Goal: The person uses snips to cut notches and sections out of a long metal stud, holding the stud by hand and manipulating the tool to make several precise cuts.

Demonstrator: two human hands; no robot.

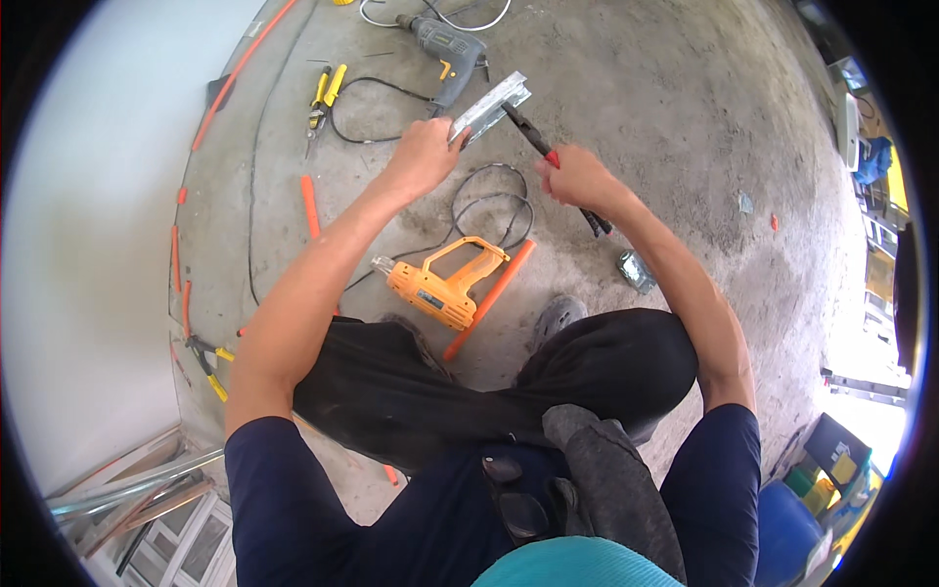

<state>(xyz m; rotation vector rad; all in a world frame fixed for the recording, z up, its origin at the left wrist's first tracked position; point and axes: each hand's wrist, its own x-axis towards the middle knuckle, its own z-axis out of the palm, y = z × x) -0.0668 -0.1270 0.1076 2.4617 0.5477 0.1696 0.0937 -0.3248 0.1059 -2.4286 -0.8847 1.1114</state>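
Here the left hand (425,155) clasps the metal channel (487,106) near the grey drill (448,51), the right hand's (577,179) fingers wrapped around pliers (529,130) at its edge, where a weak bite could let the jaws skid, perhaps scraping bare skin!

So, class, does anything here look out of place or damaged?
Nothing looks clearly damaged or spilled. The concrete floor is untidy, though: orange tubes lie scattered, one beside the yellow heat gun, others near the wall.
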